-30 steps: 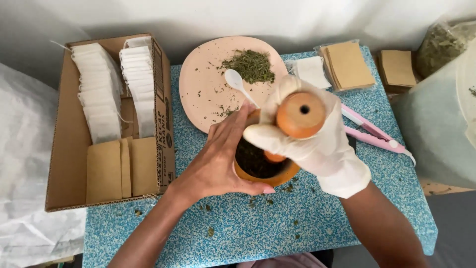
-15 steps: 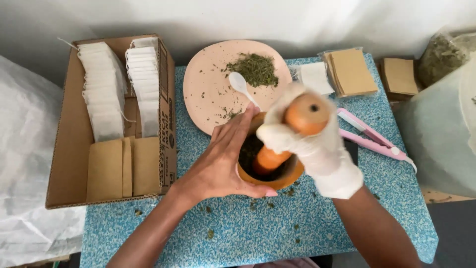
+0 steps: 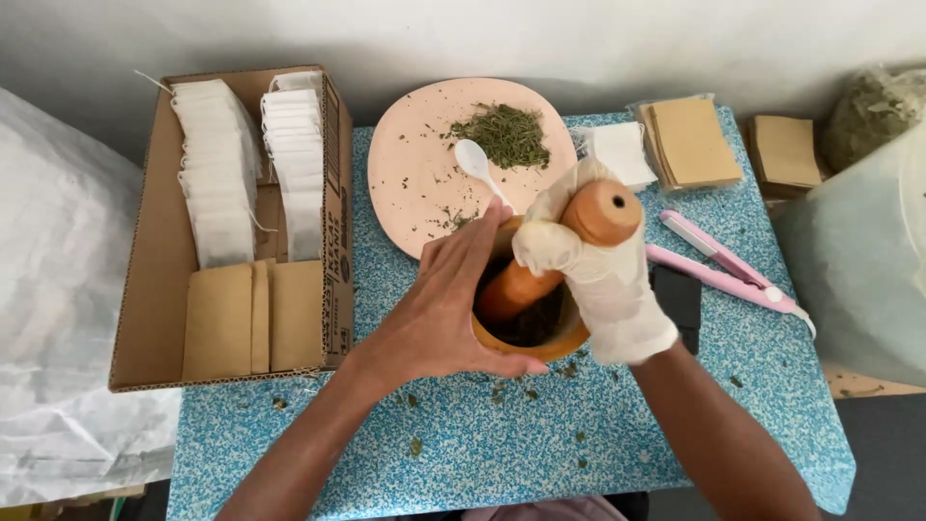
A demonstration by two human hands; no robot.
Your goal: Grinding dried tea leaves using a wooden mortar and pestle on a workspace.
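The right hand (image 3: 603, 285), in a white glove, has its grip closed around the upper part of a wooden pestle (image 3: 559, 256) just right of the frame's centre. The pestle leans, its round top toward the upper right and its lower end down inside a wooden bowl (image 3: 540, 340) at the centre. The bare left hand (image 3: 444, 309) wraps the bowl's left side, fingers spread along the rim and thumb curled around the near edge, so its grip is clamped on the bowl. Dark crushed leaves (image 3: 535, 323) lie in the bowl beside the pestle's lower end.

The bowl stands on a blue speckled surface (image 3: 482, 453), with small green flakes scattered just below it. Just above the bowl, touching or nearly touching its far rim, is a pink plate (image 3: 405, 164) carrying a heap of dried green herbs (image 3: 502, 133) in its upper part and a white spoon (image 3: 475, 162) beside the heap. Right of the hands lies a pink hinged tool (image 3: 723, 265), with a small black object (image 3: 680, 297) partly hidden by the gloved wrist. In the upper right are a clear packet of brown paper sachets (image 3: 690, 143), a white packet (image 3: 619, 152) left of it, and another brown stack (image 3: 786, 150) further right. On the left of the frame a cardboard box (image 3: 145, 289) holds two rows of white filter bags (image 3: 222, 174) and brown sachets below them.
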